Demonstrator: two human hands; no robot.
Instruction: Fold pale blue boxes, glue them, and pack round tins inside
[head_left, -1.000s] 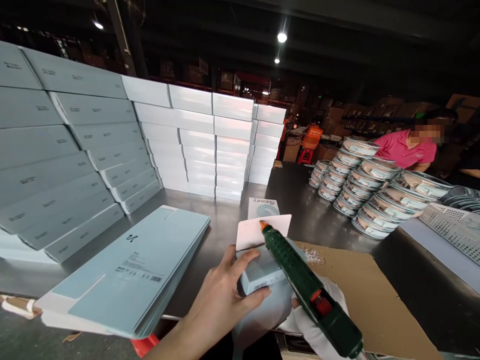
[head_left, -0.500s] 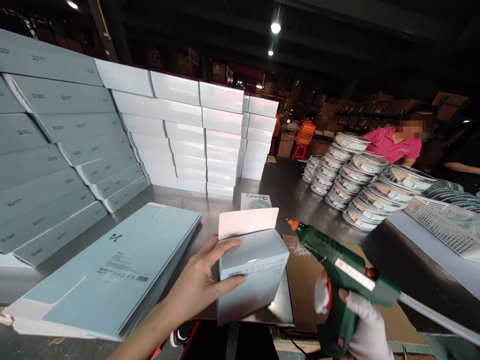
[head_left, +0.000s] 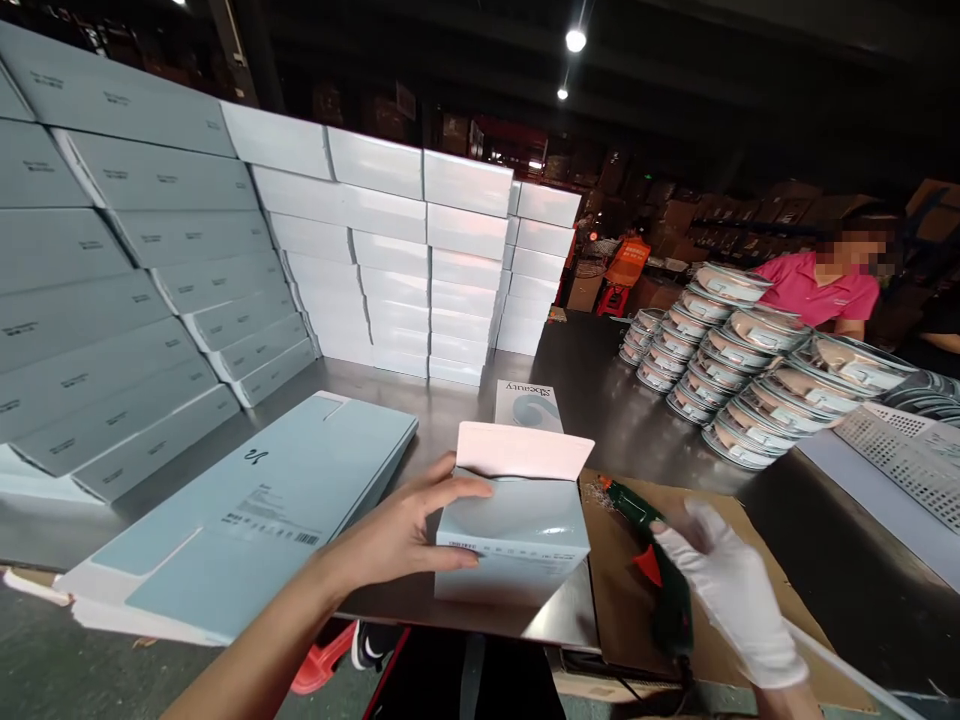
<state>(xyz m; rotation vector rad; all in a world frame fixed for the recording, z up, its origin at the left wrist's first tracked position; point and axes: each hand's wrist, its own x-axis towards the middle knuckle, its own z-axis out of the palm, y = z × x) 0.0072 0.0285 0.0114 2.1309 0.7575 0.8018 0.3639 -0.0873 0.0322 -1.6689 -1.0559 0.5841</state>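
My left hand (head_left: 420,530) is closed on the left side of a light blue carton (head_left: 517,530), its fingers on top and thumb on the front. The carton stands at the table's front edge with its pale pink flap (head_left: 525,450) raised. My right hand (head_left: 727,590), in a white glove, is over the back of a green hot glue gun (head_left: 673,610), thumb and fingers apart. The gun lies on a flat cardboard sheet (head_left: 622,610), its orange nozzle pointing to the carton. A white glue stick trails behind it. The hand hides the gun's rear.
Flat light blue cartons (head_left: 247,530) are piled at the left. Stacked boxes (head_left: 390,270) form a wall behind. A small printed box (head_left: 528,404) stands past the carton. Round clear-lidded containers (head_left: 780,380), a white perforated basket (head_left: 900,460) and a person in pink (head_left: 817,290) are at the right.
The glue gun has come down from above the table onto the cardboard, and my right hand has loosened from its handle. My left hand stays on the carton, which has turned slightly.
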